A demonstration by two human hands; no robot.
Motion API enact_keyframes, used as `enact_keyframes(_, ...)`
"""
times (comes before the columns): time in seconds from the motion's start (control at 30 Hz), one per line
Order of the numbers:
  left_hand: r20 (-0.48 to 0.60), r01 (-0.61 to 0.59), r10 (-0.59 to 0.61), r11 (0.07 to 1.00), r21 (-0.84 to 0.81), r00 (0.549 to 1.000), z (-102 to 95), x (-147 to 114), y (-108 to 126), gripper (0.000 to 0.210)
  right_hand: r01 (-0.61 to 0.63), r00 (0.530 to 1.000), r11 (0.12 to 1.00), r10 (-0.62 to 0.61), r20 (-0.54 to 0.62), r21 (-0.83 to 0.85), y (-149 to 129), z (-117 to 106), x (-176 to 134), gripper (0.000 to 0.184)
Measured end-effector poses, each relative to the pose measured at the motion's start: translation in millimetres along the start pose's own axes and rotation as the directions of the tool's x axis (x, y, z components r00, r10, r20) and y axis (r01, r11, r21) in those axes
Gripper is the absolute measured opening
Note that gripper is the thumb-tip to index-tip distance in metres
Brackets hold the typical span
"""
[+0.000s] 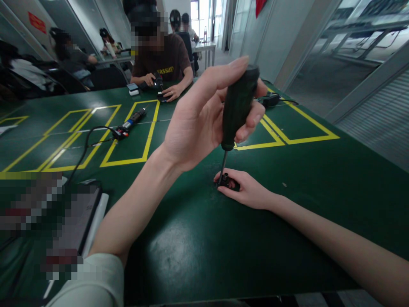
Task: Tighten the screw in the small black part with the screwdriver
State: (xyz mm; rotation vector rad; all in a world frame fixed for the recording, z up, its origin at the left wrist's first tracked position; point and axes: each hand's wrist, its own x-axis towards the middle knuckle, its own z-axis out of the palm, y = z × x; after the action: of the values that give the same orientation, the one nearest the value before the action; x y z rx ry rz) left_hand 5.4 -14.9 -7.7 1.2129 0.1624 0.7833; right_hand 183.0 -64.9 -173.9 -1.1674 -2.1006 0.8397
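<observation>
My left hand (204, 111) is closed around the dark handle of a screwdriver (238, 106), held upright with its shaft pointing down. The shaft's lower end meets a small black part (225, 181) lying on the green table (179, 256). Around that part the fingers of my right hand (244, 187) are closed, pinning it against the tabletop. A short round post stands up from the black part, just right of the shaft. What exactly the tip sits in is too small to tell.
An electric screwdriver (131, 123) with a black cable lies at the left. Across the table a person (164, 55) works with a dark tool. Boxes or books (73, 221) stand near my left arm. A black device (270, 100) lies beyond my left hand. Yellow tape (311, 140) marks the tabletop.
</observation>
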Motion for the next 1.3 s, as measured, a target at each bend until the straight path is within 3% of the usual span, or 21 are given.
enact_keyframes(0.33, 0.01, 0.018, -0.018, 1.0, 0.003, 1.0, -2.6, 1.9, 0.4, 0.067, 0.016, 1.0, 1.0, -0.016, -0.007, 0.011, -0.2, 0.4, 0.3, 0.017)
enact_keyframes(0.73, 0.022, -0.006, 0.006, 1.0, 0.004, 1.0, -2.9, 1.0, -1.2, 0.049, 0.008, 1.0, 1.0, -0.008, -0.004, 0.005, -0.9, 0.1, 0.6, 0.017)
enact_keyframes(1.3, -0.005, 0.006, -0.006, 0.998, 0.059, 1.0, 0.3, 1.3, 0.4, 0.06, -0.003, 1.0, 1.0, 0.003, -0.001, -0.001, 0.0, 1.2, -0.4, 0.021)
